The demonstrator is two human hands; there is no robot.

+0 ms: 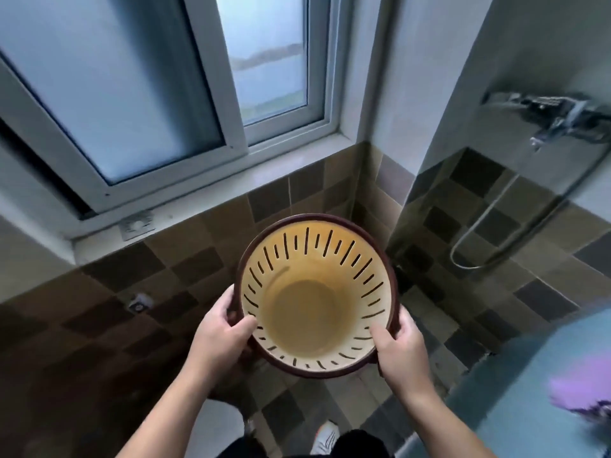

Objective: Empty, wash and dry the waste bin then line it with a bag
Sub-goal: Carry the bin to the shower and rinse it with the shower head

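Observation:
The waste bin (pixel 314 309) is a round cream plastic basket with dark slots in its wall and a dark brown rim. I hold it upright in front of me, above the tiled floor, and look straight down into it. Nothing lies inside; the bottom looks yellowish and bare. My left hand (pixel 221 328) grips the rim on the left, thumb inside the wall. My right hand (pixel 398 345) grips the rim on the right, thumb inside as well.
A sliding window (pixel 158 94) with a white sill runs along the far wall. A shower mixer tap (pixel 558 117) with a hose (pixel 496 233) hangs on the right wall. A blue surface (pixel 535 385) with a purple thing (pixel 582 395) is at lower right. Brown checkered tiles cover floor and lower walls.

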